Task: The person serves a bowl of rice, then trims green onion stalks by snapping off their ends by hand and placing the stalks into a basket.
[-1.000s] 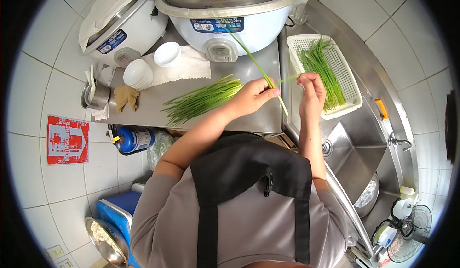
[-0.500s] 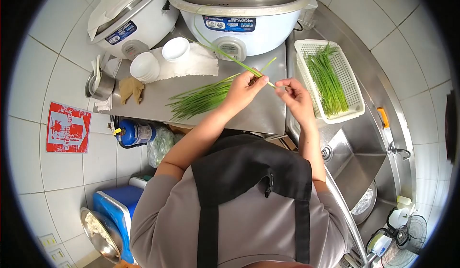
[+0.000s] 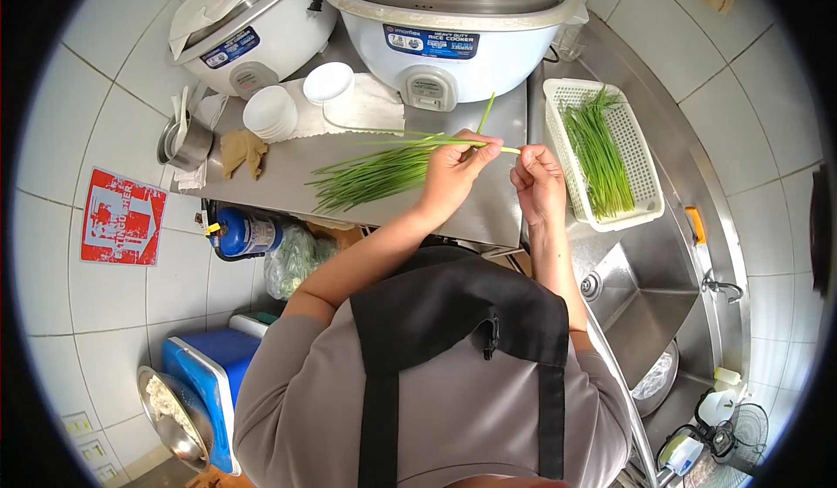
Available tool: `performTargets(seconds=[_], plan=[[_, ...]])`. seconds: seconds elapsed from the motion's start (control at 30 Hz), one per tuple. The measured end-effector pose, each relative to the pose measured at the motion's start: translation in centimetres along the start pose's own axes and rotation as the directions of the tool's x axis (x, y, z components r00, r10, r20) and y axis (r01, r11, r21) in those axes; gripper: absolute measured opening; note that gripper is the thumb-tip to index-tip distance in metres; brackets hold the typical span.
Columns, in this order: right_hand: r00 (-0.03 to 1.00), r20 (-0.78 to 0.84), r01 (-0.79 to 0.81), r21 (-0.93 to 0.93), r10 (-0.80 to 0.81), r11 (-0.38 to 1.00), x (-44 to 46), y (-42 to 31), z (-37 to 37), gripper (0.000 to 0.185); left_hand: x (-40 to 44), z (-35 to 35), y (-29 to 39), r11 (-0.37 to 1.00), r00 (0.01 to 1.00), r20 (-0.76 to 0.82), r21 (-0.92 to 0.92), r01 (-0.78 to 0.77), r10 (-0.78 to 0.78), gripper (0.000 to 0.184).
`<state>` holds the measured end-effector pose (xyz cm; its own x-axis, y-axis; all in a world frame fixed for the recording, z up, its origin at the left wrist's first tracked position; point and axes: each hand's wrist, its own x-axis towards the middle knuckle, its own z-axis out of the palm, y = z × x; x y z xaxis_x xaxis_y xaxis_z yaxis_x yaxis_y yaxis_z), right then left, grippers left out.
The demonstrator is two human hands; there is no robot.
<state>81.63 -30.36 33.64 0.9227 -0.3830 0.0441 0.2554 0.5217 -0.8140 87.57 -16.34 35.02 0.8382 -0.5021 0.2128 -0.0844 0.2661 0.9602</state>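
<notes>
My left hand (image 3: 459, 170) is closed on a few long green stalks (image 3: 495, 146) above the steel counter (image 3: 488, 209). Their pale ends point right, toward my right hand (image 3: 537, 178), whose fingers are pinched at the tip of one stalk. One thin stalk trails left toward the white bowls, and a short piece sticks up behind my left hand. A bundle of green stalks (image 3: 375, 174) lies on the counter just left of my left hand. Right of my right hand, a white perforated basket (image 3: 643, 148) holds more green stalks (image 3: 600, 156).
Two rice cookers (image 3: 453, 43) stand at the back. White bowls (image 3: 270, 113) rest by a cloth (image 3: 375, 109), near a brown cloth (image 3: 241, 152) and metal cups (image 3: 186, 145). A sink (image 3: 641, 287) lies at the right; a blue cooler (image 3: 205, 366) is at lower left.
The held stalks have swung from steeply upright to nearly level. My right hand has come in close to my left, at the stalk ends. The camera view has shifted slightly.
</notes>
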Motion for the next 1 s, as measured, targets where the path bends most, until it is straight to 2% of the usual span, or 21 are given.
performTargets(seconds=[0.03,0.07,0.13,0.17,0.2,0.23,0.27,0.3,0.33,0.37,0.43,0.47,0.5,0.53,0.57,0.63,0.7,0.77,0.8,0.93,1.0], plan=[[0.999,-0.020,-0.033,0.110,0.035,0.993,0.2,0.4,-0.3,0.013,-0.1,0.3,-0.1,1.000,0.999,-0.020,-0.001,-0.028,0.028,0.015],[0.999,-0.023,-0.033,0.109,0.036,0.993,0.3,0.7,-1.0,0.013,-0.3,0.5,-0.1,0.998,0.998,-0.039,-0.003,-0.056,0.056,0.013],[0.998,-0.038,-0.044,0.265,0.056,0.963,0.6,0.2,-2.8,0.014,-0.4,0.5,-0.2,0.999,0.999,-0.019,0.020,-0.036,0.036,0.016],[0.998,-0.021,-0.059,0.259,0.067,0.964,0.6,-0.2,-3.5,0.015,-0.4,0.3,-0.2,0.999,1.000,-0.004,0.046,-0.024,0.024,0.021],[0.997,-0.080,-0.001,0.134,0.011,0.991,0.4,-1.1,-3.6,0.016,-0.4,0.1,-0.1,0.999,1.000,-0.003,0.046,-0.024,0.025,0.021],[0.990,-0.132,0.051,0.004,-0.050,0.999,0.2,-2.2,-3.4,0.017,-0.5,-0.2,0.0,0.971,0.994,0.088,0.227,-0.076,0.058,0.026],[0.986,-0.103,0.123,-0.081,-0.131,0.989,0.2,-3.3,-3.1,0.018,-0.7,-0.4,0.1,0.908,0.980,0.184,0.394,-0.140,0.072,0.031],[0.976,-0.071,0.194,-0.164,-0.208,0.967,0.0,-4.5,-2.7,0.020,-0.9,-0.6,0.5,0.911,0.980,0.188,0.389,-0.138,0.068,0.031],[0.968,-0.029,0.235,-0.257,-0.250,0.937,-0.4,-5.9,-2.3,0.021,-1.2,-0.7,1.3,0.824,0.959,0.284,0.542,-0.163,0.003,0.033],[0.952,0.029,0.290,-0.402,-0.305,0.868,-0.9,-7.1,-1.7,0.022,-1.4,-0.8,2.1,0.710,0.928,0.364,0.673,-0.206,-0.077,0.036],[0.881,0.234,0.431,-0.755,-0.410,0.495,-2.3,-8.8,0.6,0.020,-1.5,-1.2,3.0,0.667,0.909,0.400,0.710,-0.227,-0.116,0.033],[0.881,0.227,0.428,-0.757,-0.415,0.494,-2.7,-9.4,2.2,0.020,-1.6,-1.5,3.0,0.623,0.893,0.448,0.712,-0.325,-0.046,0.031],[0.828,0.478,0.543,-0.814,-0.295,0.204,-3.1,-9.8,3.8,0.019,-1.7,-1.8,3.1,0.571,0.868,0.497,0.707,-0.417,0.019,0.030],[0.746,0.660,0.654,-0.752,-0.094,-0.083,-3.4,-9.8,4.5,0.019,-1.7,-2.1,3.4,0.573,0.864,0.504,0.704,-0.420,0.014,0.030],[0.750,0.654,0.648,-0.757,-0.099,-0.084,-3.0,-9.4,4.3,0.019,-1.6,-2.4,4.2,0.554,0.838,0.546,0.700,-0.451,-0.008,0.028],[0.675,0.737,0.734,-0.675,-0.025,-0.070,-1.9,-8.4,3.6,0.022,-1.3,-3.3,5.5,0.537,0.806,0.591,0.690,-0.485,-0.033,0.026],[0.695,0.718,0.719,-0.692,0.044,-0.070,-1.8,-9.3,2.6,0.022,-1.0,-4.4,6.6,0.438,0.806,0.591,0.735,-0.518,-0.040,0.023],[0.748,0.657,0.663,-0.740,0.090,-0.111,-1.3,-9.7,0.8,0.022,-0.9,-5.3,8.3,0.422,0.817,0.571,0.762,-0.491,-0.080,0.021],[0.780,0.612,0.622,-0.781,0.129,-0.052,-1.2,-10.2,0.5,0.023,-1.0,-5.9,8.8,0.404,0.836,0.543,0.784,-0.472,-0.078,0.021],[0.808,0.530,0.546,-0.838,0.257,0.010,-0.8,-9.8,-1.2,0.028,-0.8,-7.6,10.0,0.349,0.860,0.509,0.812,-0.468,-0.030,0.018],[0.768,0.558,0.527,-0.830,0.316,0.183,-0.8,-8.8,-1.4,0.033,-0.6,-8.3,10.4,0.303,0.851,0.524,0.812,-0.499,-0.005,0.018]])
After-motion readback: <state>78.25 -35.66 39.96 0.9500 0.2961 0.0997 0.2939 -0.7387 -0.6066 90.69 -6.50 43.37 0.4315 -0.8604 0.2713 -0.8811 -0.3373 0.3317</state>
